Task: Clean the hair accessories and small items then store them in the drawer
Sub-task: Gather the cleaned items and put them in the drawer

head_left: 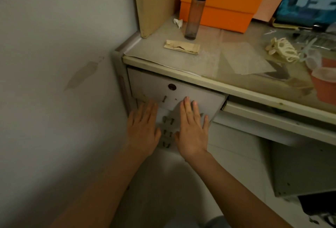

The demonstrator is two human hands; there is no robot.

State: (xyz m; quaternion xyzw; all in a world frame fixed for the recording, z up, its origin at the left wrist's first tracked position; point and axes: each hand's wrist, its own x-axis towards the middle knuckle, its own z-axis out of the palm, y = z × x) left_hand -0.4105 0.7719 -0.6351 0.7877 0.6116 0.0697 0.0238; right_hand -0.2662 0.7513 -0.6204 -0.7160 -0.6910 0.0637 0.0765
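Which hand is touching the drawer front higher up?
The right hand. Its flat fingers reach higher on the drawer front than the left hand, which sits lower and nearer the wall.

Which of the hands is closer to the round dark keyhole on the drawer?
The right hand. Its fingertips lie just below and right of the keyhole on the drawer front. The left hand sits lower and farther left.

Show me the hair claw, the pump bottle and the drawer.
hair claw (pixel 282 50), head view, on its cream teeth.
pump bottle (pixel 194 14), head view, mid body.
drawer (pixel 196 98), head view, bare front panel.
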